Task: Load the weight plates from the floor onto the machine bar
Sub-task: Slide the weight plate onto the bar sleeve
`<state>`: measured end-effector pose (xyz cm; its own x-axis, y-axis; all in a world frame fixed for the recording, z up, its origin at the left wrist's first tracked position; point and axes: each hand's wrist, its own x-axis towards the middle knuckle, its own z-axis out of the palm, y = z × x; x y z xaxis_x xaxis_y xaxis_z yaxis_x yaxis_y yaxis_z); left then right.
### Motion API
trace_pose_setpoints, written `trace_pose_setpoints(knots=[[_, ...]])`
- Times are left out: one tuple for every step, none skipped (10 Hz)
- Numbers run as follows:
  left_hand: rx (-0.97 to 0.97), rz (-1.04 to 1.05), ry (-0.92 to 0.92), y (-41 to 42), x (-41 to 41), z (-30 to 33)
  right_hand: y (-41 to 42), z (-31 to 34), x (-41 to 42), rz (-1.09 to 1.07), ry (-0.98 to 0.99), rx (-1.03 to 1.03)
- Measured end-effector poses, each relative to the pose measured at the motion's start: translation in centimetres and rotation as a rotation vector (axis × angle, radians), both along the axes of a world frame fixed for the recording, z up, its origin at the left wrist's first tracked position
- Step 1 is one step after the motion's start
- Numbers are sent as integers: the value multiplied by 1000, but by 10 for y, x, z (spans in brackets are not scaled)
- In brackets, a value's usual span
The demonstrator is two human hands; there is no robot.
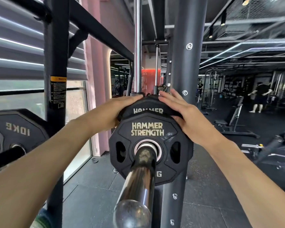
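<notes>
1. Rear plate (148, 105) mostly hidden behind front plate (148, 142); both on bar (138, 180).
2. Left hand (117, 109) and right hand (179, 111) flat, fingers straight, pressing rear plate's top rim.

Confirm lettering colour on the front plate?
Pale gold on the black front plate; the head view shows it clearly.

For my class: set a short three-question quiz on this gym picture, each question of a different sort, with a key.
1. True or false: two plates sit on the bar.
2. Which hand rests on the rear plate? A) left only B) right only C) both
3. Fill in: the plate on the side peg reads ___ KG.

Key: 1 true. 2 C: the left hand and right hand press its top edge. 3 10. The front plate is untouched.
</notes>
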<state>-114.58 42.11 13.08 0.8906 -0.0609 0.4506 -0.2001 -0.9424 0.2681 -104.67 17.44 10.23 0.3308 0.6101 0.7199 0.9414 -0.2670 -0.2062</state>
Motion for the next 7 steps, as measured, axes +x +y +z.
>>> trace_pose_setpoints(knots=[[25,-83,-6,-4,11,2,2,-4,9,-47,2,42],[-95,-130,25,-25,12,7,2,-9,15,-102,48,65],[-120,-220,46,-21,17,4,4,-18,24,-142,107,115],[-220,-189,18,-14,32,-2,8,-19,28,-146,120,147],[-409,-41,86,-25,43,5,14,-12,30,-171,151,139],[-516,51,39,-20,49,5,16,-8,30,-187,159,128],[-754,69,51,-21,57,7,16,-7,30,-221,141,119]])
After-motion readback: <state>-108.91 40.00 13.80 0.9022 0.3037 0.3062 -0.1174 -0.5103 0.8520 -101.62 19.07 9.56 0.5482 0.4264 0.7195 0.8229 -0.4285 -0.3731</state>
